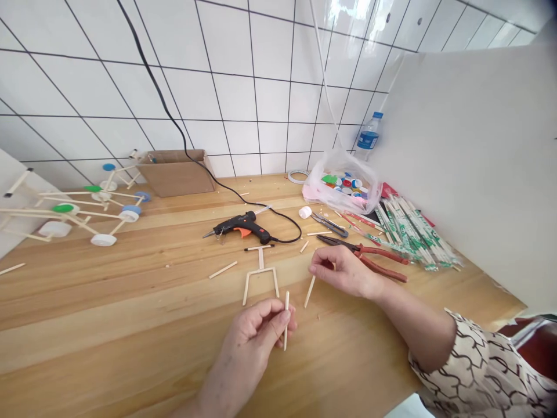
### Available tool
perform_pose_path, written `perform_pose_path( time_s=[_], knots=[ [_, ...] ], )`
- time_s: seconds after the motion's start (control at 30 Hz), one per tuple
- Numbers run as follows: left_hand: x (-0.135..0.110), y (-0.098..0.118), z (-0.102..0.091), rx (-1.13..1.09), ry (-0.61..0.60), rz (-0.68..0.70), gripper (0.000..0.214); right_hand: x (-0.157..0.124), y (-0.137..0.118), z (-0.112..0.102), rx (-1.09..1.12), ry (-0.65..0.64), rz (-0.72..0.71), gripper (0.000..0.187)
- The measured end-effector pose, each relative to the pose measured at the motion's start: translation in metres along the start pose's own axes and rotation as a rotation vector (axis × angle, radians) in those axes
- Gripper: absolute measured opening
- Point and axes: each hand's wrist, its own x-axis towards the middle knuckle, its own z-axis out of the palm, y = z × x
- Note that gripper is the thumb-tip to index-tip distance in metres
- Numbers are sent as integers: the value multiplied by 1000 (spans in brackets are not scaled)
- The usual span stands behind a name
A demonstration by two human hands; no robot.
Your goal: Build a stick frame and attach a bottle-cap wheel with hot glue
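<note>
My left hand (256,331) is closed in a pinch on a short wooden stick (286,319), held upright just above the table. My right hand (343,270) is closed on the top end of another short wooden stick (310,290), whose lower end slants toward the table. Between and just beyond both hands lies a small glued stick frame (260,274) flat on the wooden table (130,302). A black and orange hot glue gun (243,226) rests farther back, its black cord running up the tiled wall.
Red-handled pliers (374,258) and scissors (331,223) lie right of the hands. A heap of wrapped chopsticks (413,232), a plastic bag of bottle caps (343,186), a water bottle (369,136), a cardboard box (176,171) and finished stick-and-cap models (87,209) stand around. A white board (470,162) walls the right.
</note>
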Motion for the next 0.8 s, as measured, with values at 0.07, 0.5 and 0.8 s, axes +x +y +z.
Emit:
perform_pose_path(
  time_s=[0.07,0.5,0.8],
  knots=[
    [0,-2,0,8,-1,7,25,2,7,-2,-108,39,7,19],
    [-2,4,1,-8,-22,-30,24,9,49,-73,-698,370,460,15],
    [-3,10,2,-69,-13,-52,25,3,88,-95,-830,350,797,23]
  ],
)
